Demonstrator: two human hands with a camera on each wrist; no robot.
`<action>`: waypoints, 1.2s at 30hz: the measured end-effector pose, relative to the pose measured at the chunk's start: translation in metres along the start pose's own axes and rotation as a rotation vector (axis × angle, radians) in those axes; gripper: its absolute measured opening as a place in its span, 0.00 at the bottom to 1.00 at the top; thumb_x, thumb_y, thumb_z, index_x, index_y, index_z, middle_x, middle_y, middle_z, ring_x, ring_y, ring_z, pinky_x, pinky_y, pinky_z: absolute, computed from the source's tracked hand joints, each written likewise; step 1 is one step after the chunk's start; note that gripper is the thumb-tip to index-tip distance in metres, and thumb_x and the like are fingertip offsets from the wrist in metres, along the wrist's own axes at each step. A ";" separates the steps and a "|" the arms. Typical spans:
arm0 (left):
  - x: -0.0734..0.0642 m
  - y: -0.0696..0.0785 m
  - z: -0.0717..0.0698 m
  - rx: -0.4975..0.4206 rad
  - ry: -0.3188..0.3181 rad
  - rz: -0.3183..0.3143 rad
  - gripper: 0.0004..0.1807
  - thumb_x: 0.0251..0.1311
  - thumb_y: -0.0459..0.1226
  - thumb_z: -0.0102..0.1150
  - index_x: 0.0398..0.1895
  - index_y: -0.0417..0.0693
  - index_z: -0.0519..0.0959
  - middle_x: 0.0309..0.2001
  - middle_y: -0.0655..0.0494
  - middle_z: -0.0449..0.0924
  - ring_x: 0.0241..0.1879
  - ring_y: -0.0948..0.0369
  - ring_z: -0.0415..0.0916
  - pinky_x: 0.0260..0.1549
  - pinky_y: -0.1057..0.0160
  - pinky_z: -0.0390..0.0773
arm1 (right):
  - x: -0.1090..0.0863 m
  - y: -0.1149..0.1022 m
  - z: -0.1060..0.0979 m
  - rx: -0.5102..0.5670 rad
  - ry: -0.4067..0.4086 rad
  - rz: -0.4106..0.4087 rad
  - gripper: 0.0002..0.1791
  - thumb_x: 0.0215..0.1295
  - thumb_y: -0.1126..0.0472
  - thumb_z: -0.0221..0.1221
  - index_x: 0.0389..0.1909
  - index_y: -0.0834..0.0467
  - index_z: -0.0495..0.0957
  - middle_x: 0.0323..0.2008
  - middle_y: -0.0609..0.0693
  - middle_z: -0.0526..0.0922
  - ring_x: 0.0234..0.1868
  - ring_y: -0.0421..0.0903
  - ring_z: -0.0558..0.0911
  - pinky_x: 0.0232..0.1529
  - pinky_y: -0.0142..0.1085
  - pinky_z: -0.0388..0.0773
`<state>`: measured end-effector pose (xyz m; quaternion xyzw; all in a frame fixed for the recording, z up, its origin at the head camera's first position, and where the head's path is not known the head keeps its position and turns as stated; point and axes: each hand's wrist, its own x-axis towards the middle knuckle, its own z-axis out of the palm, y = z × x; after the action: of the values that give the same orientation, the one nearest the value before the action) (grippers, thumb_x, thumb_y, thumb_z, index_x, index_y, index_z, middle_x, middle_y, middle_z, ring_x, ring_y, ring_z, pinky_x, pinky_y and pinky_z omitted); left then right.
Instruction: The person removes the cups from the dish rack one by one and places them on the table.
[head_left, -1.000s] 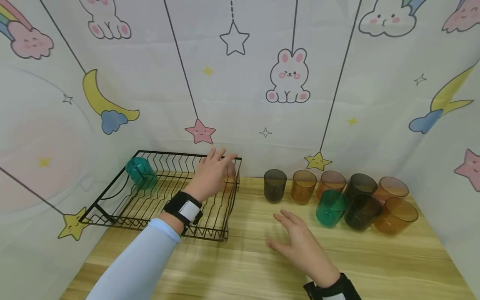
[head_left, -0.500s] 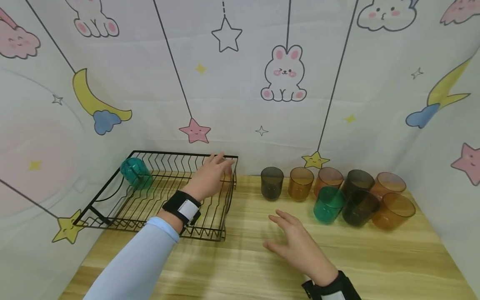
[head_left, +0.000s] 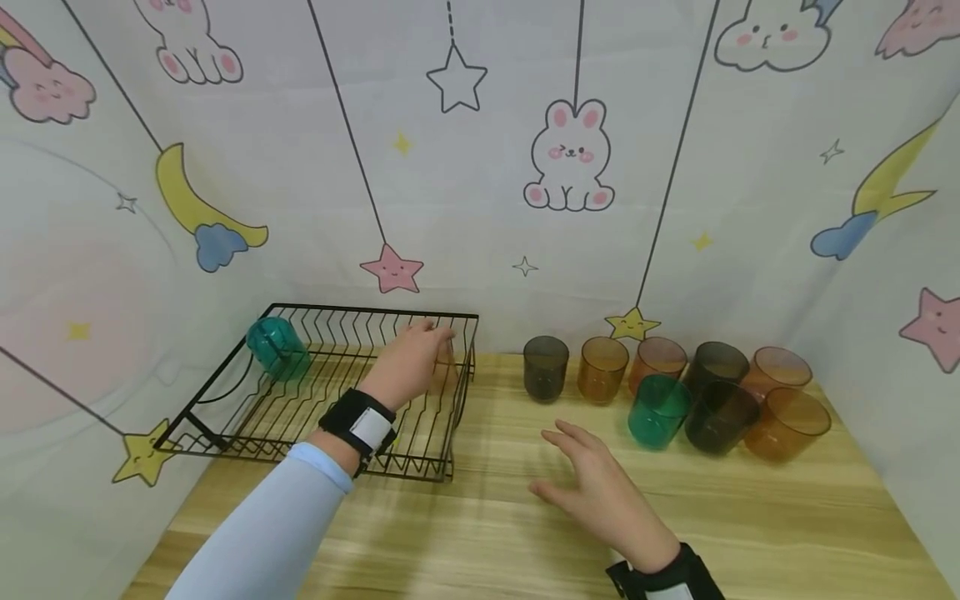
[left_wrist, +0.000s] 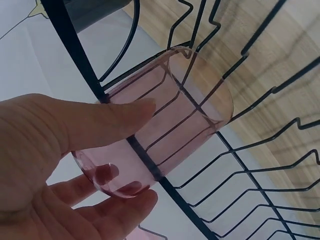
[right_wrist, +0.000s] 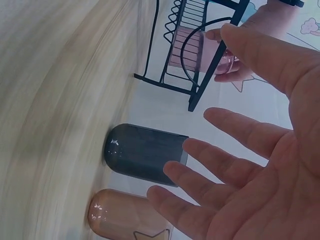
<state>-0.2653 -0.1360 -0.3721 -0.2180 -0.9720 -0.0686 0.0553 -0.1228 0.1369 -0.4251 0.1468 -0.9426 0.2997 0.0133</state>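
Observation:
My left hand (head_left: 405,358) is over the right rear of a black wire dish rack (head_left: 375,312). It holds a clear pink cup (left_wrist: 165,130) by the base end, with the thumb along its side and fingertips around the rounded bottom. In the left wrist view the cup's mouth points toward the wooden table and its body overlaps the rack's wires. A teal cup (head_left: 279,348) leans at the rack's left rear corner. My right hand (head_left: 600,492) hovers over the table, fingers spread, with nothing in it. A dark grey cup (right_wrist: 145,154) stands beyond its fingertips.
Right of the rack, several cups stand mouth up: an amber cup (head_left: 603,371), a pink cup (head_left: 660,360), a green cup (head_left: 660,412), dark cups (head_left: 722,418) and a large orange cup (head_left: 787,425). A white printed cloth (head_left: 487,183) hangs behind the wooden table (head_left: 480,533).
My left hand, with the pink cup, has shifted slightly left and toward me over the rack. The right hand stays in nearly the same pose. The head view has tilted a little.

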 end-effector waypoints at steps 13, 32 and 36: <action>-0.020 -0.003 -0.015 0.039 0.088 -0.067 0.27 0.50 0.24 0.56 0.55 0.51 0.73 0.45 0.44 0.70 0.38 0.49 0.71 0.17 0.62 0.72 | -0.004 0.003 -0.006 -0.008 0.054 0.007 0.38 0.49 0.37 0.64 0.60 0.52 0.71 0.64 0.52 0.65 0.62 0.50 0.64 0.57 0.46 0.65; -0.041 0.037 -0.055 0.015 0.538 0.014 0.31 0.41 0.32 0.70 0.53 0.51 0.71 0.48 0.42 0.69 0.35 0.51 0.70 0.14 0.61 0.69 | -0.004 0.002 -0.024 0.039 0.228 0.033 0.36 0.53 0.42 0.64 0.61 0.52 0.69 0.58 0.49 0.71 0.58 0.48 0.69 0.53 0.46 0.69; -0.046 0.050 -0.053 -0.055 0.546 0.029 0.34 0.37 0.35 0.74 0.53 0.52 0.71 0.47 0.45 0.69 0.32 0.56 0.69 0.14 0.64 0.69 | -0.006 0.001 -0.026 0.053 0.274 0.047 0.34 0.54 0.43 0.64 0.61 0.51 0.69 0.57 0.49 0.72 0.52 0.49 0.74 0.48 0.45 0.73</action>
<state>-0.1980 -0.1183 -0.3205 -0.2068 -0.9157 -0.1503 0.3101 -0.1192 0.1547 -0.4049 0.0825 -0.9269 0.3419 0.1311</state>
